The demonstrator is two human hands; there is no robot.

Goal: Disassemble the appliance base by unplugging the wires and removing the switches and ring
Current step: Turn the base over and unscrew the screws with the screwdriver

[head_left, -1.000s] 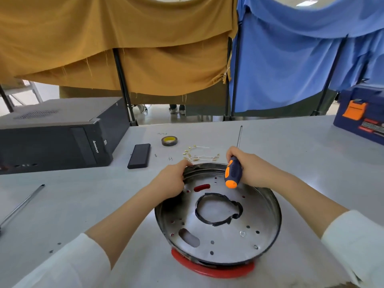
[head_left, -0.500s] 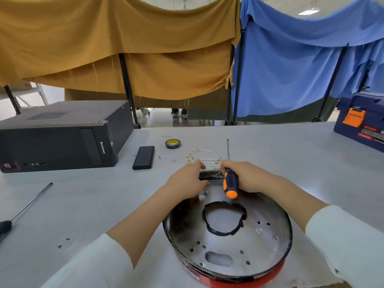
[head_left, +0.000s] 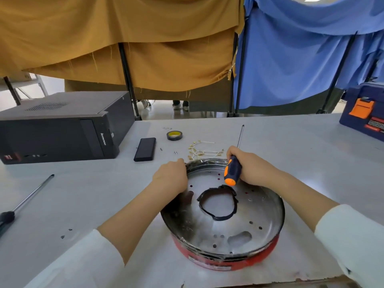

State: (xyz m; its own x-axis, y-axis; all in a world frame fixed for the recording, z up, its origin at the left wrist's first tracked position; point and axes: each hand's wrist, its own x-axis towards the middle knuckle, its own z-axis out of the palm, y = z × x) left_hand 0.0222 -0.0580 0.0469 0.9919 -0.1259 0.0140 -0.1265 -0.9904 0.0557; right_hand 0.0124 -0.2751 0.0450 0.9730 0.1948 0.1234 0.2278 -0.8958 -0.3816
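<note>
The round silver metal appliance base with a red lower band (head_left: 223,215) lies on the grey surface (head_left: 291,154), its black ring (head_left: 217,204) seated around the centre hole. The step in hand is judged to be freeing that ring. The base should be steadied firmly at the rim so it cannot spin, and the tool kept low and controlled. The left hand (head_left: 171,179) is curled over the far-left rim, gripping it. The right hand (head_left: 248,168) is wrapped tightly around the navy-and-orange-handled screwdriver (head_left: 233,170), its shaft pointing away.
</note>
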